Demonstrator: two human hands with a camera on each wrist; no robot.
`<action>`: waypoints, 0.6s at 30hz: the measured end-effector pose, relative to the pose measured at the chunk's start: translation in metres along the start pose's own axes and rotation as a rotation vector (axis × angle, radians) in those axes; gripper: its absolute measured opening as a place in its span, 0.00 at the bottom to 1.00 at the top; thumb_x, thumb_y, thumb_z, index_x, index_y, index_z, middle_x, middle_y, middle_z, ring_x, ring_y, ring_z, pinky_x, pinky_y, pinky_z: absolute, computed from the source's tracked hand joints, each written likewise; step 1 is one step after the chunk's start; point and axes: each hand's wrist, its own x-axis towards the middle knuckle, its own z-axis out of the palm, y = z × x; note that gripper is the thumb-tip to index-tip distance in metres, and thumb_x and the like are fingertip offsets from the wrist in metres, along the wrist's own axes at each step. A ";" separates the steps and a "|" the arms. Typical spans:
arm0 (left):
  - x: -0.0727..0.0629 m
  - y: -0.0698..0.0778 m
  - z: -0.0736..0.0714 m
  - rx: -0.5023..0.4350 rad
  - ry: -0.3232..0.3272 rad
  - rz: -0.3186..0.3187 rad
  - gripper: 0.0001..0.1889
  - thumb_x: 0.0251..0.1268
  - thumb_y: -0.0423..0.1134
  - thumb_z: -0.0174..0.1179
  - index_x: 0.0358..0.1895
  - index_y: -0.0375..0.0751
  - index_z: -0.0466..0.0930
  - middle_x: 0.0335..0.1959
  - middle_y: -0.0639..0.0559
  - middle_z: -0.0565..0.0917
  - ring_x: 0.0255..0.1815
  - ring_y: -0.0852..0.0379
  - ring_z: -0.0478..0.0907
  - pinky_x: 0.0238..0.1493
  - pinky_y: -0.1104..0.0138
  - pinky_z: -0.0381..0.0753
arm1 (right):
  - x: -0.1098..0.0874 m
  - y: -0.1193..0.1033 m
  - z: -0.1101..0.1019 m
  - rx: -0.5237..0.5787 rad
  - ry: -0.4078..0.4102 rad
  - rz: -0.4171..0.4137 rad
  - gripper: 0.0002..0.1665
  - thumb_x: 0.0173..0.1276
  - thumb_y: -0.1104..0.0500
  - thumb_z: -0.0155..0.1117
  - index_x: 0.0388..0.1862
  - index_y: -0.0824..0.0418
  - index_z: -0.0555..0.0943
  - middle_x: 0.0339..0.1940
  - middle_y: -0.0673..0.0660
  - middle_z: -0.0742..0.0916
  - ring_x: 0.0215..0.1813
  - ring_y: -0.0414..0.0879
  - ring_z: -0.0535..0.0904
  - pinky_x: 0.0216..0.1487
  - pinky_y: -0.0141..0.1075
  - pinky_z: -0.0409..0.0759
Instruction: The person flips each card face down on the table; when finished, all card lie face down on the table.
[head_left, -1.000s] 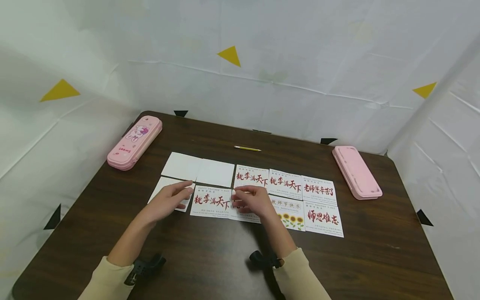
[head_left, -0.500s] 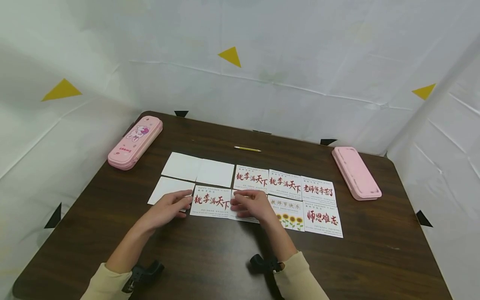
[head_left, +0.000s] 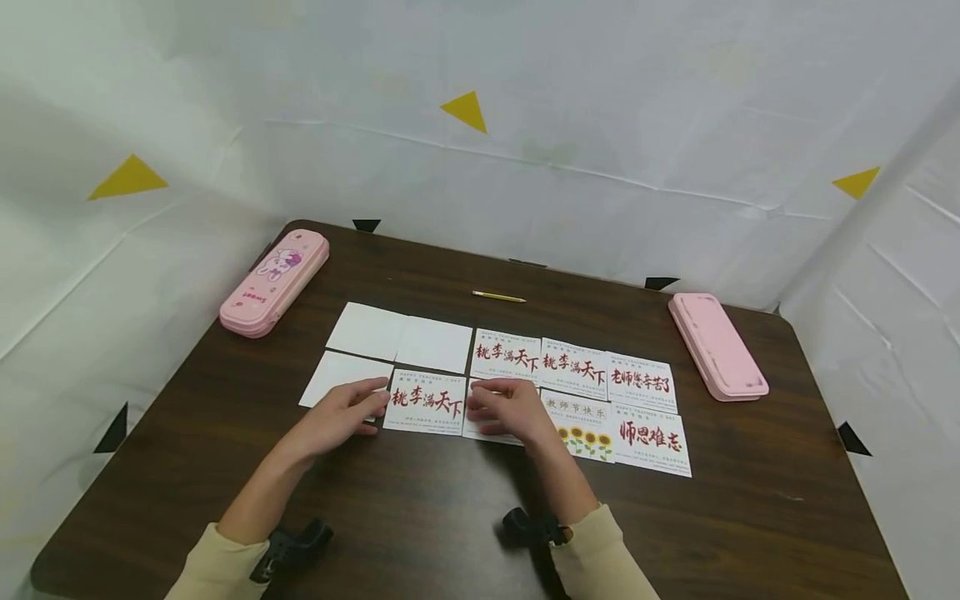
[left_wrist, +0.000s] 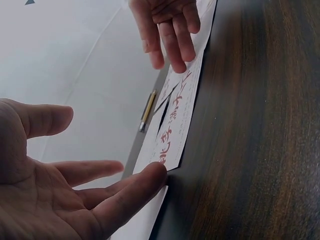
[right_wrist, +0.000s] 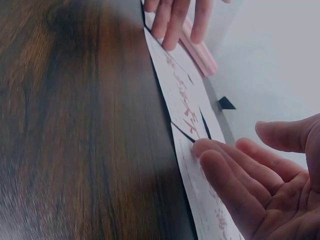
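Left hand (head_left: 343,414) and right hand (head_left: 512,408), fingers relaxed, holding nothing, flank a red-lettered Teacher's Day card (head_left: 425,400); a yellow pencil (head_left: 498,296) lies beyond it

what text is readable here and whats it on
"桃李满天下": front-row second card, back-row third card and back-row fourth card
"老师您辛苦了": back-row fifth card
"教师节快乐": front-row fourth card
"师恩难忘": front-row fifth card
"Sweet", upside down: left pink case
"HAPPY TEACHER'S DAY", faint: front-row second card
Smaller lines: unreadable
Front-row third card: text mostly covered
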 end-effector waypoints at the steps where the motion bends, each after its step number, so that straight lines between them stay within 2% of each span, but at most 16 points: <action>1: 0.000 0.000 0.000 0.003 0.000 0.000 0.30 0.77 0.43 0.50 0.72 0.24 0.58 0.60 0.28 0.74 0.56 0.39 0.75 0.50 0.55 0.82 | 0.000 0.000 0.000 -0.002 -0.005 -0.003 0.20 0.71 0.59 0.62 0.56 0.71 0.80 0.43 0.67 0.88 0.44 0.58 0.87 0.37 0.45 0.86; 5: 0.001 0.001 0.001 -0.007 -0.001 0.003 0.30 0.78 0.42 0.50 0.72 0.24 0.58 0.60 0.28 0.74 0.56 0.39 0.75 0.51 0.55 0.82 | -0.001 -0.001 0.002 -0.001 -0.015 0.002 0.21 0.71 0.59 0.62 0.57 0.71 0.80 0.44 0.67 0.87 0.44 0.57 0.87 0.37 0.44 0.86; 13: 0.001 -0.001 0.001 -0.061 -0.014 0.017 0.30 0.78 0.41 0.49 0.73 0.24 0.55 0.62 0.27 0.72 0.60 0.37 0.74 0.53 0.54 0.80 | 0.001 0.000 0.004 0.046 0.018 0.004 0.20 0.71 0.60 0.62 0.55 0.74 0.80 0.45 0.69 0.87 0.43 0.56 0.87 0.37 0.43 0.86; 18: 0.003 -0.002 0.002 -0.077 -0.010 0.001 0.31 0.78 0.42 0.49 0.73 0.24 0.55 0.62 0.27 0.72 0.59 0.37 0.75 0.54 0.53 0.80 | 0.001 0.001 0.003 0.067 0.025 0.030 0.20 0.70 0.59 0.64 0.54 0.73 0.81 0.45 0.69 0.87 0.44 0.56 0.87 0.36 0.41 0.86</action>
